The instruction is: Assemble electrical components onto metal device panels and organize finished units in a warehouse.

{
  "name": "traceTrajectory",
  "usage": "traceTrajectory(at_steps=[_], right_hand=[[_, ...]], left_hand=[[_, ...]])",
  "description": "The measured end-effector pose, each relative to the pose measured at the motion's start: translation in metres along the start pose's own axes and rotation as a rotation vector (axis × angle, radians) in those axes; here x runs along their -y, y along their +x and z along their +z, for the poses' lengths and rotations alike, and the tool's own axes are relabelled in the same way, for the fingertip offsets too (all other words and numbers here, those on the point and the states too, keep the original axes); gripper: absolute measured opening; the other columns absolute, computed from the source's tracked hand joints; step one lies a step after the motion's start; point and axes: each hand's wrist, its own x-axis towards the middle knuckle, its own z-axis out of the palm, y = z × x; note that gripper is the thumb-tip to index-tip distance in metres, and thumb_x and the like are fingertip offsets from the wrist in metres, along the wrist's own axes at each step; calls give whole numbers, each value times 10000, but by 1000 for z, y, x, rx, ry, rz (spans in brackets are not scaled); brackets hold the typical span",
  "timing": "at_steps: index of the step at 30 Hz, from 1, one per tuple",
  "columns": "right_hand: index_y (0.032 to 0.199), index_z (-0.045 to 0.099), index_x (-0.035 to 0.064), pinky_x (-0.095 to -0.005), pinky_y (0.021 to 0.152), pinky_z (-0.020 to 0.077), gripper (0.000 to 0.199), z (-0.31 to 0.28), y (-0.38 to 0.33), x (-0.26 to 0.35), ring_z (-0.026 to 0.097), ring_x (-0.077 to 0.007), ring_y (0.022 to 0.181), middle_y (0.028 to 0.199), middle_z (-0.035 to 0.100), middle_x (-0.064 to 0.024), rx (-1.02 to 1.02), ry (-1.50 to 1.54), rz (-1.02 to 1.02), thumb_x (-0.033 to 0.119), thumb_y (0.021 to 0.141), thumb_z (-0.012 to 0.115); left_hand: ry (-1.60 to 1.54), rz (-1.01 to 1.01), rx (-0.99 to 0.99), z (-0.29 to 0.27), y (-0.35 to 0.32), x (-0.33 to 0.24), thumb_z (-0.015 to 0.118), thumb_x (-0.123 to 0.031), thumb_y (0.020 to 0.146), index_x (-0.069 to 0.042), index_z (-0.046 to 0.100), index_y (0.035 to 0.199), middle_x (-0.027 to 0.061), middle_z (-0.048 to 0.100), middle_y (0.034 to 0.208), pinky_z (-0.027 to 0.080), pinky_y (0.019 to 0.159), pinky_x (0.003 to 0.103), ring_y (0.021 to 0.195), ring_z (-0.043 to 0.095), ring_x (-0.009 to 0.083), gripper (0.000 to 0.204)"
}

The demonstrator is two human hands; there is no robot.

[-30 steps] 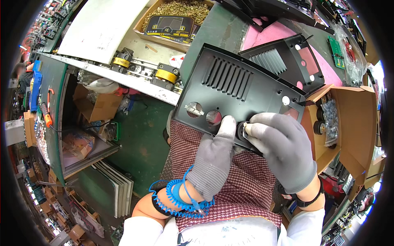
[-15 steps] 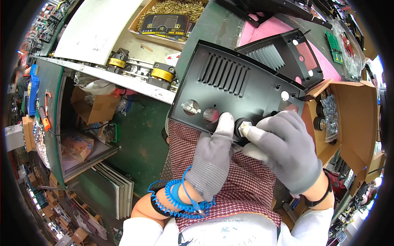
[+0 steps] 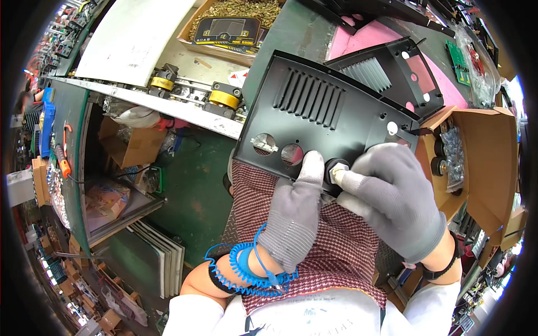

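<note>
Green workshop floor (image 3: 193, 193), white conveyor rail (image 3: 168, 109) with yellow rollers (image 3: 224, 99), green-edged side bench (image 3: 67, 162) carrying blue bins (image 3: 46, 120), stacked pale panels (image 3: 168, 260) leaning below, open cardboard boxes (image 3: 131, 147) under the bench, pink foam sheet (image 3: 370, 42) on the worktable, bright even light

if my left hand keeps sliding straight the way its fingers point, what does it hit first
Most likely the round hole in the black panel. The left hand points up the panel's lower edge, fingertip beside the black knob that the right hand pinches. Depth is unclear, so it may pass just right of the hole.
</note>
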Motion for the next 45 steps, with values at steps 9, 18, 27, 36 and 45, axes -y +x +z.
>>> traceTrajectory(at_steps=[9, 18, 27, 36, 45], right_hand=[[856, 634, 60, -380, 731, 440, 254, 9, 9, 6, 539, -251, 771, 795, 556, -54, -61, -113, -40, 171, 648, 729], [860, 625, 31, -409, 847, 441, 196, 4, 9, 0, 587, -227, 809, 941, 613, -68, -43, -167, -157, 101, 676, 621], [872, 608, 39, -413, 832, 442, 232, 9, 12, 4, 562, -253, 817, 826, 552, -62, -37, -198, -112, 129, 659, 627], [867, 612, 50, -418, 844, 440, 283, -1, 10, 1, 560, -275, 813, 836, 571, -39, -32, -125, -95, 146, 620, 713], [873, 615, 61, -405, 774, 437, 270, 1, 8, -2, 561, -275, 808, 858, 572, -61, 0, -32, -86, 145, 634, 710]], left_hand=[[3, -17, 8, 0, 3, -1, 614, 111, 731, 85, 449, 1259, 214, 625, 835, 516, 627, 376, 724, 640, 350, 553], [4, -15, 13, 0, 4, -3, 613, 108, 733, 89, 450, 1257, 218, 626, 825, 516, 616, 378, 715, 641, 355, 549], [13, -42, 11, -4, 3, -2, 613, 106, 735, 93, 451, 1254, 223, 626, 814, 515, 606, 381, 706, 642, 360, 544], [35, 157, -90, 6, 0, 8, 629, 111, 749, 70, 455, 1259, 199, 631, 828, 527, 637, 348, 704, 648, 320, 541], [-55, -96, -14, 4, 1, 2, 600, 49, 818, 71, 470, 1230, 188, 635, 881, 529, 666, 331, 748, 650, 296, 432]])
